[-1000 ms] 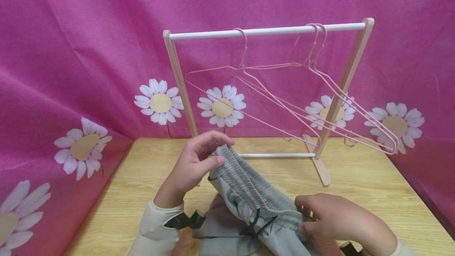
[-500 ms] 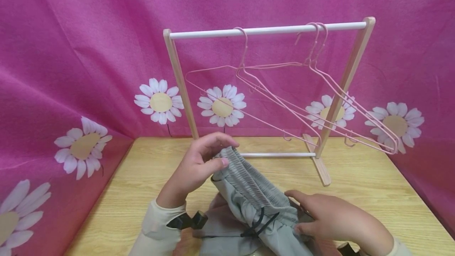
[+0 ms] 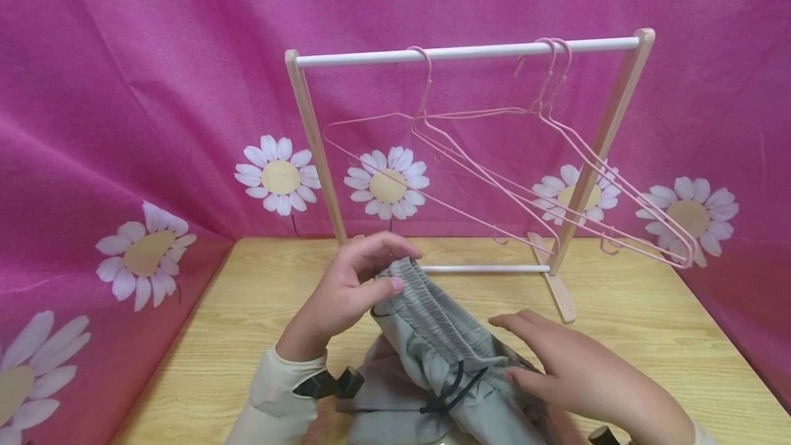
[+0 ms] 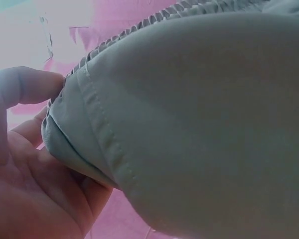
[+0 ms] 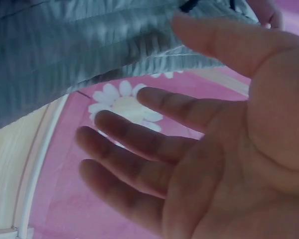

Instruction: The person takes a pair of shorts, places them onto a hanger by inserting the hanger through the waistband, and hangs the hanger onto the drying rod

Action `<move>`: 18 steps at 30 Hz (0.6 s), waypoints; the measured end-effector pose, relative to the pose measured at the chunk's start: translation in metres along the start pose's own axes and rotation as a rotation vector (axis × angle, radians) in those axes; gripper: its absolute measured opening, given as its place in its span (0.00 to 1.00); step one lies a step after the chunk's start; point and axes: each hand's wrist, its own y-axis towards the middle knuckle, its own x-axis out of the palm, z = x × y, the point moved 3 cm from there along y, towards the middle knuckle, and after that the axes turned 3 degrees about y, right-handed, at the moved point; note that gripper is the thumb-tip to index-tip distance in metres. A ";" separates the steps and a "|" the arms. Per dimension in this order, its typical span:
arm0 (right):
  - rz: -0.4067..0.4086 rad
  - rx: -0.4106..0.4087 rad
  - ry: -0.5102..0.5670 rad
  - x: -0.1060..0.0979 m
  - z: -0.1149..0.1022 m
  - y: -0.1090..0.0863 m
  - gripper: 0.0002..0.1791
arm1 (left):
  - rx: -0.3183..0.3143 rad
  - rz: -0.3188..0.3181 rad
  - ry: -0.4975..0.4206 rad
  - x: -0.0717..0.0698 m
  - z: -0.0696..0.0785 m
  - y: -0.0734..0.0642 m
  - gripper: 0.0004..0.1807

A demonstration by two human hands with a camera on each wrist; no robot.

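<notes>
Grey-green pants with a gathered elastic waistband and a black drawstring are held up in front of me, their lower part slumped on the table. My left hand pinches one end of the waistband between thumb and fingers. In the left wrist view that waist corner of the pants sits between thumb and fingers. My right hand is at the other end of the waistband, fingers spread and loosely extended. In the right wrist view the right hand shows its open palm, thumb tip at the waistband.
Behind the pants stands a small garment rack with wooden posts and a white rail. Several pink wire hangers hang from it, jutting toward me on the right. A pink flowered cloth encloses the wooden table.
My right hand has loosened from the waistband, its fingers spreading and lifting up and to the left. The left hand, still pinching the pants, has shifted slightly to the right.
</notes>
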 end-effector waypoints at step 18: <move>0.530 -0.188 0.136 -0.027 -0.034 -0.009 0.19 | -0.013 -0.011 -0.013 0.003 -0.006 0.003 0.18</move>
